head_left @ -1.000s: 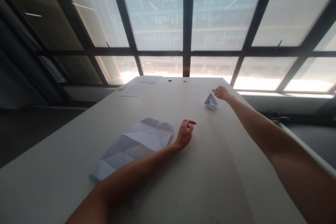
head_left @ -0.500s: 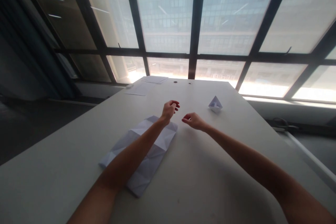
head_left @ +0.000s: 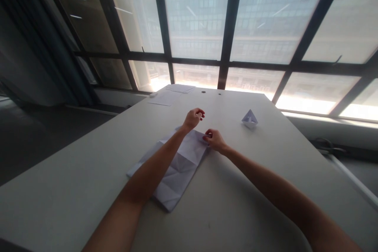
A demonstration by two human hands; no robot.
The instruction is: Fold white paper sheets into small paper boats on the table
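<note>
A creased sheet of white paper [head_left: 189, 157] lies slantwise on the table, with fold lines across it. My right hand [head_left: 215, 140] pinches its far right corner between thumb and fingers. Just beyond the paper's far edge hovers my left hand [head_left: 194, 118], its fingers loosely curled and apart, with nothing seen in them. My left forearm crosses over the paper and hides part of its left side. To the right, apart from both hands, stands a folded paper boat [head_left: 249, 119].
More flat white sheets [head_left: 163, 97] lie at the table's far left, beside a small white object [head_left: 152, 95]. Two dark round spots [head_left: 203, 92] mark the far end of the white table [head_left: 97, 169]. Large windows [head_left: 197, 12] rise behind it, and a dark curtain [head_left: 53, 43] hangs left.
My right hand has closed on the paper's far right corner, which it was apart from before. The left hand stays near the far edge, fingers a bit more curled. The view has shifted slightly.
</note>
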